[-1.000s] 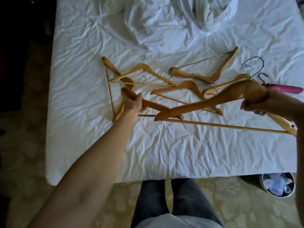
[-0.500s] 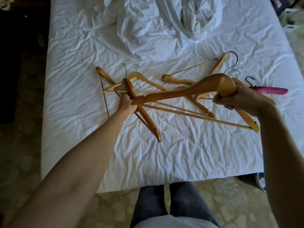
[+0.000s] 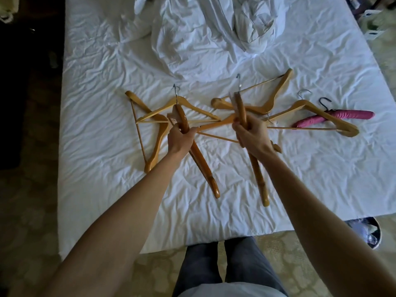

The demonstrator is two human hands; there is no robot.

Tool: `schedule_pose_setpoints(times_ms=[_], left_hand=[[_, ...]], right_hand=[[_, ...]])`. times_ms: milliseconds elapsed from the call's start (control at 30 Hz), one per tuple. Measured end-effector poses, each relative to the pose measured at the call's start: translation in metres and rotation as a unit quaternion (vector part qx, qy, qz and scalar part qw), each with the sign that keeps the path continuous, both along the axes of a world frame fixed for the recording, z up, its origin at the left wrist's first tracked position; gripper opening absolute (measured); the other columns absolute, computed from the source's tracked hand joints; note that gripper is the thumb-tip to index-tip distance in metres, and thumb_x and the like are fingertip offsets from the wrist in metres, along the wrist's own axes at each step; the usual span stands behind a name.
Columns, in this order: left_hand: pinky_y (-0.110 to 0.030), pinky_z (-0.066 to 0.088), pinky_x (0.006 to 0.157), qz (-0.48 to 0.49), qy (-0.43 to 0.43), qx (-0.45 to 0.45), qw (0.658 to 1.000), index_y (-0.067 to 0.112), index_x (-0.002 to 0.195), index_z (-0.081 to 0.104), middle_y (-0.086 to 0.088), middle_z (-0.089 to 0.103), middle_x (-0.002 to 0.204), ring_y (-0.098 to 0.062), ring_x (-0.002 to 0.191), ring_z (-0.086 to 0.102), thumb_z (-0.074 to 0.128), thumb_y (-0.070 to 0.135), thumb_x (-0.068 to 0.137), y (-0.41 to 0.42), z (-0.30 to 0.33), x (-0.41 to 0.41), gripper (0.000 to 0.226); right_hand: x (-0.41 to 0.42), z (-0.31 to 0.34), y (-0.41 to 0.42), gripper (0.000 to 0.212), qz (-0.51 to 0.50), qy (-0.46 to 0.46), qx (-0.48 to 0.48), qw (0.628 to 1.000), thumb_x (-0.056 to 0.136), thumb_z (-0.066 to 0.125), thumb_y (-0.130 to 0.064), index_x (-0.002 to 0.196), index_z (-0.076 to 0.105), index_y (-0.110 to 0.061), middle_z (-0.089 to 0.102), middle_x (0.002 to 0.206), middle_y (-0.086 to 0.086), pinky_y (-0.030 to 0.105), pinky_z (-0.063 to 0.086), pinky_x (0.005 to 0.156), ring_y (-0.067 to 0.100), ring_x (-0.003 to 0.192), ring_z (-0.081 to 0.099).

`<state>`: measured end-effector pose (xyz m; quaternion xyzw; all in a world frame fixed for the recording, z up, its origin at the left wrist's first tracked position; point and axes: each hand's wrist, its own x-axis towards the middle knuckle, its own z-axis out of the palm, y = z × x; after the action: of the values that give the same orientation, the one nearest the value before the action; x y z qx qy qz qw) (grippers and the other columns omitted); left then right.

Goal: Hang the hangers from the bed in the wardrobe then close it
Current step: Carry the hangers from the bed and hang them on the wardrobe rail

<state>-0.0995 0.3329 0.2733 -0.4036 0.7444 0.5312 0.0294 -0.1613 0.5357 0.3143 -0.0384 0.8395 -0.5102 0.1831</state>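
Left hand (image 3: 180,139) curled round a dark wooden hanger (image 3: 199,159), held edge-on above the bed (image 3: 102,189), metal hook up, lower end pointing toward the foot. Right hand (image 3: 252,138) wrapped the same way round a second wooden hanger (image 3: 260,181), also edge-on, hook at top, tip down near the bed's near edge. Both lifted off the sheet, side by side, apart.

Underneath and behind, still lying on the bed: a pale wooden hanger (image 3: 154,142) at far left, tilted on its side; another flat one (image 3: 188,106) crossing it, directly behind the left fist; one partly hidden between the two hands (image 3: 216,125); one upside down (image 3: 276,93) behind the right fist; one more (image 3: 321,110) to the right, its bar reaching toward the right hand. Farthest right, a pink padded hanger (image 3: 342,115) with a black hook, overlapped by that last wooden one.

Smooth varnished wood, curved shoulders, thin straight crossbars, bright wire hooks. White sheet, heavily creased. Rumpled white duvet (image 3: 214,33) heaped at the head end. Patterned beige carpet (image 3: 32,211) around; round bin (image 3: 370,230) with clutter at the bed's right corner; dark trousers (image 3: 225,271) at the bottom.
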Motion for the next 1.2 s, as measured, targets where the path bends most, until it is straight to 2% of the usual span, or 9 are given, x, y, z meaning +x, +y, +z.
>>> schedule_pose_setpoints(times_ms=[200, 333, 500, 600, 733, 833, 900, 1000, 1200], left_hand=[[-0.041, 0.058, 0.07, -0.039, 0.029, 0.018, 0.999, 0.019, 0.082, 0.06, -0.007, 0.07, 0.074, -0.023, 0.07, 0.069, 0.072, 0.028, 0.084, 0.0, 0.008, 0.012, 0.015], [-0.022, 0.048, 0.064, -0.053, 0.046, 0.021, 0.997, 0.022, 0.079, 0.061, 0.001, 0.068, 0.071, -0.012, 0.066, 0.066, 0.075, 0.026, 0.084, -0.001, 0.014, 0.019, 0.015], [-0.04, 0.056, 0.075, -0.034, 0.062, 0.044, 0.997, 0.025, 0.073, 0.055, 0.002, 0.06, 0.068, -0.018, 0.067, 0.064, 0.081, 0.035, 0.081, -0.008, 0.027, 0.033, 0.029], [-0.037, 0.056, 0.075, -0.014, 0.073, 0.04, 0.996, 0.018, 0.076, 0.057, -0.006, 0.061, 0.074, -0.024, 0.072, 0.065, 0.08, 0.034, 0.083, -0.014, 0.049, 0.05, 0.029], [-0.034, 0.056, 0.07, 0.045, 0.09, 0.013, 0.995, 0.012, 0.08, 0.065, -0.001, 0.065, 0.066, -0.013, 0.064, 0.065, 0.076, 0.034, 0.084, -0.025, 0.084, 0.087, 0.025], [-0.026, 0.055, 0.061, 0.096, 0.097, -0.012, 0.991, 0.016, 0.078, 0.067, 0.004, 0.066, 0.06, -0.005, 0.054, 0.063, 0.073, 0.029, 0.087, -0.037, 0.116, 0.129, 0.016], [-0.032, 0.057, 0.062, 0.135, 0.108, -0.017, 0.985, 0.015, 0.082, 0.069, 0.003, 0.067, 0.062, -0.007, 0.055, 0.064, 0.072, 0.029, 0.087, -0.048, 0.14, 0.163, 0.016], [-0.029, 0.06, 0.068, 0.191, 0.11, -0.029, 0.975, 0.019, 0.09, 0.072, 0.005, 0.07, 0.066, -0.008, 0.06, 0.067, 0.071, 0.031, 0.09, -0.07, 0.175, 0.222, 0.012], [-0.024, 0.056, 0.068, 0.331, 0.137, -0.069, 0.931, 0.018, 0.09, 0.07, 0.0, 0.07, 0.076, -0.012, 0.07, 0.067, 0.068, 0.035, 0.094, -0.118, 0.249, 0.37, 0.018]], right_hand=[[0.023, -0.013, -0.036, 0.023, -0.043, 0.011, 0.065, 0.997, 0.083, 0.06, -0.045, 0.088, 0.065, -0.023, 0.066, 0.071, -0.004, 0.047, 0.059, 0.066, 0.017, 0.065, 0.066], [0.037, -0.015, -0.053, 0.022, -0.037, 0.032, 0.102, 0.994, 0.084, 0.06, -0.046, 0.079, 0.061, -0.025, 0.057, 0.06, -0.009, 0.045, 0.058, 0.063, 0.009, 0.056, 0.057], [0.05, -0.005, -0.071, 0.023, -0.015, 0.06, 0.107, 0.992, 0.09, 0.063, -0.043, 0.083, 0.06, -0.021, 0.053, 0.063, -0.008, 0.037, 0.051, 0.06, 0.008, 0.057, 0.052], [0.061, 0.01, -0.079, 0.027, 0.013, 0.075, 0.087, 0.993, 0.09, 0.064, -0.048, 0.084, 0.059, -0.022, 0.058, 0.064, -0.004, 0.036, 0.051, 0.059, 0.016, 0.06, 0.058], [0.08, 0.039, -0.091, 0.032, 0.085, 0.089, 0.046, 0.991, 0.088, 0.066, -0.049, 0.084, 0.059, -0.018, 0.059, 0.065, 0.001, 0.035, 0.05, 0.056, 0.017, 0.058, 0.058], [0.099, 0.07, -0.11, 0.028, 0.149, 0.116, 0.012, 0.982, 0.087, 0.071, -0.036, 0.069, 0.052, -0.026, 0.049, 0.055, -0.009, 0.017, 0.036, 0.048, 0.004, 0.048, 0.049], [0.118, 0.094, -0.128, 0.029, 0.203, 0.12, -0.01, 0.972, 0.087, 0.072, -0.03, 0.067, 0.052, -0.024, 0.046, 0.053, -0.01, 0.014, 0.035, 0.046, 0.001, 0.047, 0.048], [0.155, 0.128, -0.163, 0.027, 0.306, 0.131, -0.032, 0.942, 0.089, 0.07, -0.032, 0.072, 0.06, -0.014, 0.049, 0.054, -0.009, 0.012, 0.035, 0.046, 0.002, 0.045, 0.047], [0.275, 0.191, -0.259, 0.026, 0.455, 0.132, -0.101, 0.875, 0.09, 0.07, -0.035, 0.072, 0.06, -0.02, 0.054, 0.056, -0.003, 0.011, 0.041, 0.049, 0.003, 0.047, 0.049]])
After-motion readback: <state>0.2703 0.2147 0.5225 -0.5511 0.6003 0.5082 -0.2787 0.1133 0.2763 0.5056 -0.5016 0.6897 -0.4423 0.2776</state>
